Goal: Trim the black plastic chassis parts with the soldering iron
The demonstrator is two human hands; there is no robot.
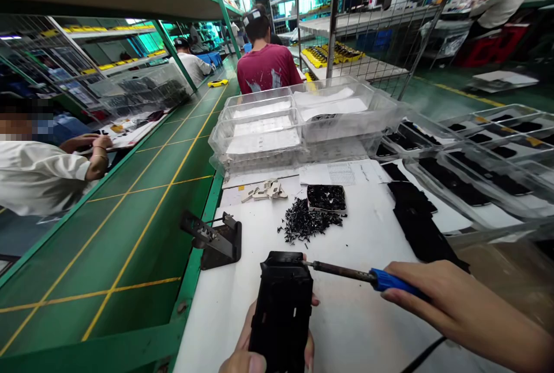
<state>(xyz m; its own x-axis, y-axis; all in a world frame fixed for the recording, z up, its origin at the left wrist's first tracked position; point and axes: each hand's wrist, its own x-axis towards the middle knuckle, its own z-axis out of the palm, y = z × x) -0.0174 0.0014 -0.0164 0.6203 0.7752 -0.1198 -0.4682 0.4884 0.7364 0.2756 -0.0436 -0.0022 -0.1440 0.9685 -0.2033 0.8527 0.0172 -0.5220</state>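
Observation:
A black plastic housing [282, 309] is held in my left hand [246, 338], its fingers wrapped round from beneath and the thumb at the lower left edge. My right hand [426, 292] grips the blue handle of a soldering iron [346, 271]. The iron's tip points left and meets, or nearly meets, the upper right corner of the housing. Beyond the housing lies a heap of small black plastic pieces [305, 223], beside a small box [326, 197] filled with more of them. A dark metal iron stand [220, 241] stands at the left table edge.
Pale flat parts [265, 190] and a printed sheet [341, 174] lie farther back. Stacked clear trays [259, 145] rise behind them. Black parts [422, 226] and more trays are at right. A green conveyor [142, 228] runs along the left; several people sit nearby.

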